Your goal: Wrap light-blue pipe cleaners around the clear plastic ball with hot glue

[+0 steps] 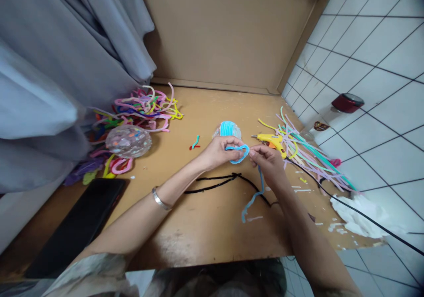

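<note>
A blue pipe cleaner (245, 155) is bent into a loop between my hands over the middle of the table. My left hand (218, 152) pinches one side of the loop. With thumb and forefinger closed, my right hand (267, 161) grips it at the other side, and a loose blue tail (256, 194) hangs below. Just behind my left hand sits a clear ball (217, 131) with a band of bright blue strands (227, 129) across it; its lower part is hidden. Black pipe cleaners (215, 186) lie on the table beneath my hands.
A yellow glue gun (271, 140) lies right of my hands, its black cord (331, 195) running right. Pipe cleaners (318, 160), white tissue (361, 217) and a red-lidded jar (338, 109) are also there. Leftward are a colourful pipe-cleaner pile (145, 105), a speckled ball (129, 141) and a black phone (79, 226).
</note>
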Available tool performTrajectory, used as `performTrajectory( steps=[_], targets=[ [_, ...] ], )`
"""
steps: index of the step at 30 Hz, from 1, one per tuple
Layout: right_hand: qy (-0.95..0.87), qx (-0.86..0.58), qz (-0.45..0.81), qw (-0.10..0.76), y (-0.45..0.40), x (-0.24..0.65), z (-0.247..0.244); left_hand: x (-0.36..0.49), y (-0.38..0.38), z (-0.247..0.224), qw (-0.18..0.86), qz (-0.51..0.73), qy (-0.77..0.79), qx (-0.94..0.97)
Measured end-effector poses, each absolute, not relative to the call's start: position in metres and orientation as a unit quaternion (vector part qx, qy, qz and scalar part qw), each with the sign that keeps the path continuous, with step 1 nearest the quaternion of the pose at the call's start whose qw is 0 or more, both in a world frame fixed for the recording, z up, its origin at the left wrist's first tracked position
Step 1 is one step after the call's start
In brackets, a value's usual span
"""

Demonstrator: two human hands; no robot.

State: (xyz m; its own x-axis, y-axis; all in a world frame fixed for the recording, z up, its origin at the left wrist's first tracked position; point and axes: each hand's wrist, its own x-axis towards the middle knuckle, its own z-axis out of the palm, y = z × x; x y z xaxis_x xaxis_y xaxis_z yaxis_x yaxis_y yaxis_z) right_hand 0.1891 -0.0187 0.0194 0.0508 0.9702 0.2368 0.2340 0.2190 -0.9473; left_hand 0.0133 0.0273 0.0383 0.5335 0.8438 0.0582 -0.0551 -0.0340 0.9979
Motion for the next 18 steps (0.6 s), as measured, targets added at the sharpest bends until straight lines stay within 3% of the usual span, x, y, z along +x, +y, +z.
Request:
performTrajectory(
  steps=[6,13,18],
  targets=[
    [-0.565,-0.565,0.280,0.532,-0.023,0.178,0.021,0.016,0.026,0.037,0.627,0.363,0.338,0.601],
    [-0.435,-0.464,0.514,0.576,-0.022,0.176,0.028,0.013,0.032,0.032,0.622,0.379,0.317,0.608],
    [-0.417,-0.464,0.524,0.580,-0.021,0.177,0.027,0.013,0.034,0.030,0.654,0.386,0.318,0.567]
  ],
)
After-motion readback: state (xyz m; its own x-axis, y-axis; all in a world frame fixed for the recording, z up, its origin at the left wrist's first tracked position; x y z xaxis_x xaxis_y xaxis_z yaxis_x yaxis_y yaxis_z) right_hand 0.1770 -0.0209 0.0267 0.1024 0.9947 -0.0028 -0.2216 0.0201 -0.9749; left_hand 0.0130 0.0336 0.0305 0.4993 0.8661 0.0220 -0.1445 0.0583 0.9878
